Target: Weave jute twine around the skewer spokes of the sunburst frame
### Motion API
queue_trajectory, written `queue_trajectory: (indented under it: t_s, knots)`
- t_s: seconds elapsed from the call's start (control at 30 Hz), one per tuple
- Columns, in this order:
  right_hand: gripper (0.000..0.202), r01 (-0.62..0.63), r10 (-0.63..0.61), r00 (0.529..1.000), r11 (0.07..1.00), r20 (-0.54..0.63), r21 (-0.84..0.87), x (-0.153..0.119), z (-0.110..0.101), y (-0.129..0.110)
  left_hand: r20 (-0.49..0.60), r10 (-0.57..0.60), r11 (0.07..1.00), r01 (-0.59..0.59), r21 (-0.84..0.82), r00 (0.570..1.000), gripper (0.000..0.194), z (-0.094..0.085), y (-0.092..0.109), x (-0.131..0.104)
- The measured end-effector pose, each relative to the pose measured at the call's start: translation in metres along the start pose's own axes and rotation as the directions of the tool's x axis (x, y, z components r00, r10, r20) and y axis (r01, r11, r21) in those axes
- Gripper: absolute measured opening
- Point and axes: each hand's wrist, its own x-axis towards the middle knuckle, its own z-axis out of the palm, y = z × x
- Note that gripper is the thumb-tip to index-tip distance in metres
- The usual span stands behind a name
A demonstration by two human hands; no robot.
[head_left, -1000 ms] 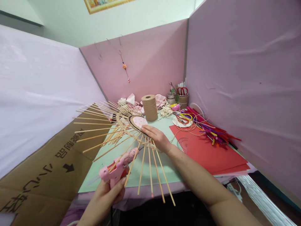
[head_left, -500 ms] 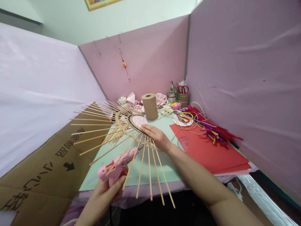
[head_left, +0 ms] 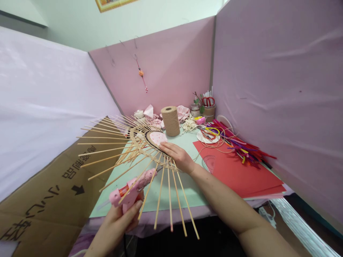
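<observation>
The left hand (head_left: 118, 223) is clenched around the grip of a pink glue gun (head_left: 132, 188), with its fingers (head_left: 134, 208) wrapped across the handle. The gun is held low at the near edge of the counter (head_left: 171, 192). Its barrel points up and to the right, and its nozzle reaches in beneath the wooden ring of the stick frame (head_left: 142, 150).

The right hand (head_left: 178, 156) lies flat, palm down, on the near right part of that ring. Its fingers (head_left: 167, 146) are extended and released; they press on the frame rather than grasp it. The fingertips touch the edge of the pink disc (head_left: 158, 137) set in the centre of the ring.

The stick frame is a round hub with thin bamboo sticks radiating outward in all directions. It rests on the left half of the counter. The sticks on the left extend over a leaning cardboard sheet (head_left: 53, 189), and the nearest sticks project past the counter's front edge.

Behind the frame stands a spool of jute twine (head_left: 170, 121), upright and just apart from the ring. To the right lies a stack of red paper (head_left: 238, 175), with a bundle of coloured pipe cleaners (head_left: 241, 146) along its far side. A cup holding red scissors (head_left: 208, 107) stands in the back corner.
</observation>
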Motion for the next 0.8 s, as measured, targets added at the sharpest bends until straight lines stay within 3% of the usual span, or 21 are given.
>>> queue_trajectory:
  t_s: [0.47,0.8]
  knots:
    - [0.053,-0.004,0.004,1.000,1.000,-0.003,-0.011,0.0019,-0.0019,-0.0023,-0.025,0.009,0.998,-0.008,0.060,1.000,0.046,-0.0026,-0.0034,-0.0003]
    - [0.054,0.024,-0.025,0.999,1.000,-0.030,-0.016,0.0027,-0.0026,-0.0026,0.015,0.015,0.999,-0.016,0.030,1.000,0.041,-0.0043,-0.0039,0.0002]
